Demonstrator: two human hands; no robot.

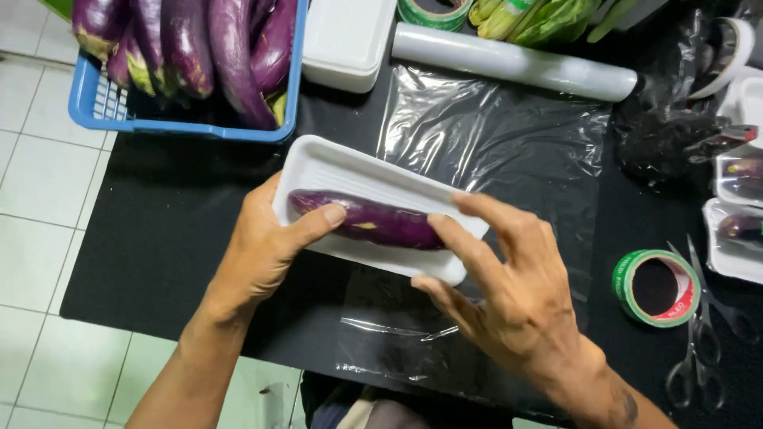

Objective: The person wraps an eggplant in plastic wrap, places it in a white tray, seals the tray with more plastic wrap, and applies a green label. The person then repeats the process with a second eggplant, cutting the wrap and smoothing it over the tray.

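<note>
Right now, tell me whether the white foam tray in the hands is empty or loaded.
Loaded: one purple eggplant lies lengthwise inside the white foam tray.
</note>
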